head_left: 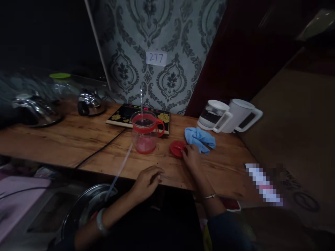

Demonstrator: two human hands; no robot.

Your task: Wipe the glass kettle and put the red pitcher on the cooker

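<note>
A clear glass jug (144, 141) with a red rim band, red handle and red base stands upright on the wooden counter, in front of the black induction plate. My right hand (192, 157) has its fingertips closed on the edge of a round red lid (177, 148), which lies on the counter to the right of the jug. The fingers partly cover the lid's right side. In front of the jug, near the counter's front edge, hovers my left hand (148, 182), fingers loosely bent and thumb apart, with nothing in it. A crumpled blue cloth (199, 136) lies just beyond my right hand.
A black hot plate (123, 115) with gold flowers backs the jug; a thin, shiny upright streak shows above the jug. Two white-handled jugs (242, 113) stand back right, metal kettles (90, 103) left. A clear tube (121, 165) runs down to a metal basin (75, 205).
</note>
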